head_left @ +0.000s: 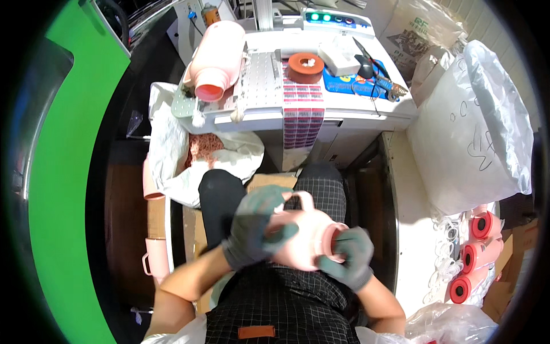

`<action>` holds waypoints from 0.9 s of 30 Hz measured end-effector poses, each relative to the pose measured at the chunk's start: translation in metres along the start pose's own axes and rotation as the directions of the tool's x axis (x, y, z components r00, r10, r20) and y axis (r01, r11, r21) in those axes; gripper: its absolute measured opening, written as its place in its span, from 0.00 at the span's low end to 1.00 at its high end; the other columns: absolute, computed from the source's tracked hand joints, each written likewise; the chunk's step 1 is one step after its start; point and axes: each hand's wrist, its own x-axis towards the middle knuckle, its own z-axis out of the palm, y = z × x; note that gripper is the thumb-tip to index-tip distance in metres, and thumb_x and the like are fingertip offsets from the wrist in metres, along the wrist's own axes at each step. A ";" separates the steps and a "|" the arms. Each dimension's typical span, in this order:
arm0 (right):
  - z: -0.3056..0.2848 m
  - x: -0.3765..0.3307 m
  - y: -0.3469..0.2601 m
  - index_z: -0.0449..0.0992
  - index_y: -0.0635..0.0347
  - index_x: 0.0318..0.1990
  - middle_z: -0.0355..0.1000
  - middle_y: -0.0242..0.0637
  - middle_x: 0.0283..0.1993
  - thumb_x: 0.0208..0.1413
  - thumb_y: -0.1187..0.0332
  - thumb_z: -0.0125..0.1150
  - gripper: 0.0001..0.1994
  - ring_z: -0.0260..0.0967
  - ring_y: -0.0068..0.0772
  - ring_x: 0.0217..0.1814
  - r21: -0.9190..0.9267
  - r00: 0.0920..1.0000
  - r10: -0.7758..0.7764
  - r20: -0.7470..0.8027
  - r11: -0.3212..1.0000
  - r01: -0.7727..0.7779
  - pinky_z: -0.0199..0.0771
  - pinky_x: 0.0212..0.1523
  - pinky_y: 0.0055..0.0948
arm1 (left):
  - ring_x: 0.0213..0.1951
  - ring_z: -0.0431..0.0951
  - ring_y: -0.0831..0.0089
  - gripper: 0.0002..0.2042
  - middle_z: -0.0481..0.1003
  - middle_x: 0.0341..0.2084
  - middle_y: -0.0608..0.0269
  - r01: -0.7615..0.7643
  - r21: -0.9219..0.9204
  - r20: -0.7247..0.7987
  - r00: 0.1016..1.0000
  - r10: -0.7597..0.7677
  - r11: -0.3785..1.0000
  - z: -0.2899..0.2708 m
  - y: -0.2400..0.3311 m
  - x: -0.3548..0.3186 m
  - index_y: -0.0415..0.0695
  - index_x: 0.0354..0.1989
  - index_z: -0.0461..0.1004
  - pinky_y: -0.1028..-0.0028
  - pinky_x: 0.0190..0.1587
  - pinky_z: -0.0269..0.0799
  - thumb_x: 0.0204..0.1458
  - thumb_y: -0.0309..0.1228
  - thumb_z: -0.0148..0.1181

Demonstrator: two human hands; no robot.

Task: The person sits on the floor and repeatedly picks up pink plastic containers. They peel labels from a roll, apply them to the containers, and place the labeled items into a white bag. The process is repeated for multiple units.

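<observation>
A pink plastic jug (303, 232) with a loop handle lies on its side above my lap, its round mouth turned to the right. My left hand (255, 223), in a grey-green glove, is wrapped round the jug's base end. At the mouth, the gloved fingers of my right hand (350, 258) grip the rim, with some fingertips hidden at the opening. A second, larger-looking pink jug (220, 57) lies on the white workbench ahead, mouth facing me.
A white sack (169, 172) with pink shavings hangs below the bench's left side. On the bench (263, 123) are an orange tape roll (305, 67), a strip of labels (301, 126) and pliers (371, 57). A big white bag (464, 137) and several pink cylinders (472, 258) stand right.
</observation>
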 end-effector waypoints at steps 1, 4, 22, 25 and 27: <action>-0.006 -0.019 -0.004 0.74 0.62 0.43 0.73 0.45 0.48 0.40 0.65 0.81 0.24 0.75 0.38 0.42 0.081 0.950 0.277 -0.147 0.960 -0.268 0.80 0.45 0.37 | 0.48 0.80 0.51 0.20 0.78 0.48 0.49 0.008 0.003 0.043 0.999 -0.008 1.000 0.021 -0.005 -0.027 0.40 0.48 0.78 0.54 0.51 0.75 0.51 0.40 0.71; -0.029 -0.059 -0.007 0.59 0.68 0.65 0.71 0.47 0.56 0.53 0.66 0.75 0.37 0.77 0.33 0.47 0.276 0.713 0.666 0.218 0.659 -0.699 0.82 0.43 0.35 | 0.52 0.79 0.49 0.26 0.79 0.52 0.47 -0.018 0.052 0.180 0.984 0.008 0.998 0.048 0.022 -0.047 0.38 0.53 0.78 0.52 0.57 0.73 0.50 0.44 0.69; 0.011 -0.099 0.016 0.42 0.69 0.77 0.56 0.55 0.74 0.42 0.64 0.84 0.61 0.61 0.47 0.73 0.298 0.669 0.664 -0.333 0.748 -0.593 0.66 0.71 0.45 | 0.49 0.78 0.57 0.12 0.80 0.45 0.61 -0.169 0.411 -0.060 0.975 0.212 0.896 0.040 -0.190 0.155 0.44 0.38 0.79 0.60 0.52 0.76 0.49 0.36 0.71; 0.013 -0.100 0.012 0.40 0.69 0.78 0.57 0.55 0.74 0.42 0.63 0.85 0.63 0.63 0.47 0.72 0.344 0.637 0.702 -0.318 0.712 -0.613 0.67 0.70 0.45 | 0.48 0.78 0.57 0.10 0.80 0.43 0.61 -0.181 0.418 -0.079 0.969 0.234 0.890 0.043 -0.190 0.153 0.45 0.35 0.79 0.60 0.51 0.76 0.48 0.33 0.71; 0.013 -0.099 0.010 0.41 0.70 0.78 0.57 0.55 0.74 0.43 0.63 0.85 0.62 0.64 0.46 0.72 0.371 0.635 0.693 -0.340 0.720 -0.587 0.68 0.70 0.45 | 0.47 0.79 0.56 0.09 0.79 0.43 0.61 -0.193 0.430 -0.078 0.965 0.249 0.882 0.044 -0.189 0.153 0.45 0.35 0.79 0.60 0.51 0.76 0.47 0.31 0.71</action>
